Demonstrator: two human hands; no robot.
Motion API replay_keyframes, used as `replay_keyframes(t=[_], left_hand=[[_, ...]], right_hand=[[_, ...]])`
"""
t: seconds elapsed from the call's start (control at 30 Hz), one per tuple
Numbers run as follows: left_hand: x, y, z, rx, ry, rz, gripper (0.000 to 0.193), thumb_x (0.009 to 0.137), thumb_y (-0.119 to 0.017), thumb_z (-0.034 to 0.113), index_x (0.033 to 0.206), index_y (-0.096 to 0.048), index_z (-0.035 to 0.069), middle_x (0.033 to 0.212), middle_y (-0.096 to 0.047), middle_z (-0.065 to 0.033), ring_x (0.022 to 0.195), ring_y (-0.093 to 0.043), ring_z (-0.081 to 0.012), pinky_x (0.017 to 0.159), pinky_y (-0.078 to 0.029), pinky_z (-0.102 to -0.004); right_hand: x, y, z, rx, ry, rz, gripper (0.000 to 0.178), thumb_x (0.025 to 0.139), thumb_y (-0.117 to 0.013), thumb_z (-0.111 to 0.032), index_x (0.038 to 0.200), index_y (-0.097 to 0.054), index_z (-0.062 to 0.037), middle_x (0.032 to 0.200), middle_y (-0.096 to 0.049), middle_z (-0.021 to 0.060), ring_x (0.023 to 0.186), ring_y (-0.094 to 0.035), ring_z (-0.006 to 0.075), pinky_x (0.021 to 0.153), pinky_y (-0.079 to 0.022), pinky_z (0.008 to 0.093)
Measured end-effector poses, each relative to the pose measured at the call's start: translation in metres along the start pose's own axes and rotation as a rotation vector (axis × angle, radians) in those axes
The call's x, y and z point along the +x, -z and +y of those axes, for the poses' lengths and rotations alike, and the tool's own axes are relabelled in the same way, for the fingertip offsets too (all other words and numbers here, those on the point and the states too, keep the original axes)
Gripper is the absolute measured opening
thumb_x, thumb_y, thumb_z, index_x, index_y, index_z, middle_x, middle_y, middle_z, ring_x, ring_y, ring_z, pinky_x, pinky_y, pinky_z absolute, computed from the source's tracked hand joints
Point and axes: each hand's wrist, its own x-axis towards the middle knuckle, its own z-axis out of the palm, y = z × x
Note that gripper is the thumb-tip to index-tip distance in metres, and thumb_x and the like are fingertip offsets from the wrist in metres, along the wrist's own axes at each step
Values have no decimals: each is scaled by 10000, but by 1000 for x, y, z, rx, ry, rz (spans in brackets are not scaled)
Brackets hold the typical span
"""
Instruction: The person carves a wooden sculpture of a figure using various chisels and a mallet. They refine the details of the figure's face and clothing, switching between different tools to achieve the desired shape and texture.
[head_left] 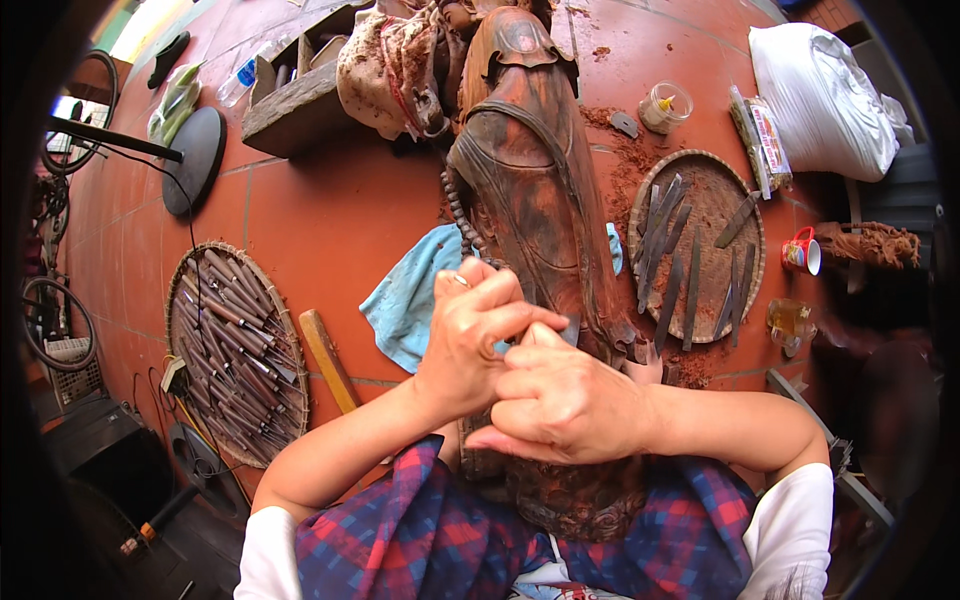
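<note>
Red tiled floor (310, 230); carved wooden figure (520, 200) extends outward from the plaid-covered lap (400, 530). Left hand (468, 335) and right hand (575, 405) curled close together above it; grip contents cannot be told. Step: apparently surface detailing; next likely calls for steady, light control.

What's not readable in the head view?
Head view:
- Anything inside the left hand or right hand: hidden by curled fingers.
- Part of the carved wooden figure: covered by both hands.
- Full extent of the blue cloth: partly behind the left hand and figure.
- Exact count of tools in the left basket: small, overlapping one another.
- Shapes along the far right rim: lost in shadow and blur.
</note>
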Motion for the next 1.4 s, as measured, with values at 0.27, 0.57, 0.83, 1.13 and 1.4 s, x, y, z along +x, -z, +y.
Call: replay_keyframes(t=[0.27,0.57,0.83,1.13,1.4], left_hand=[[-7,1,1,-19,40,-68,277,593,-753,265,857,-774,184,688,-412,-1,726,-420,-205,705,-282,-353],[-8,1,1,-63,84,-115,320,605,-729,294,889,-785,157,693,-364,4,706,-382,-190,685,-254,-341],[0,7,-5,9,77,-161,334,597,-717,286,907,-799,192,694,-349,5,726,-381,-188,689,-258,-338],[-1,15,-9,30,4,-171,368,578,-699,321,912,-798,201,724,-326,12,722,-364,-181,676,-252,-328],[-30,30,23,-168,27,-167,482,667,-864,136,1126,-720,110,873,-570,-57,777,-557,-188,638,-457,-289]], right_hand=[[-3,-5,-2,54,-17,33,326,866,-706,-254,638,-556,-74,661,-505,49,671,-508,223,683,-392,403],[-3,-6,-2,71,-3,61,343,886,-683,-287,654,-569,-62,680,-531,67,694,-526,237,696,-390,419],[4,-19,-2,-46,-66,122,388,908,-639,-330,643,-579,-53,674,-548,77,700,-536,247,720,-400,420],[8,-26,-10,-64,-70,155,390,866,-639,-378,649,-646,-53,644,-589,87,717,-587,245,725,-393,410],[-13,-10,-67,-106,-43,-65,352,813,-644,-422,679,-689,-100,639,-608,24,694,-600,202,718,-393,368]])
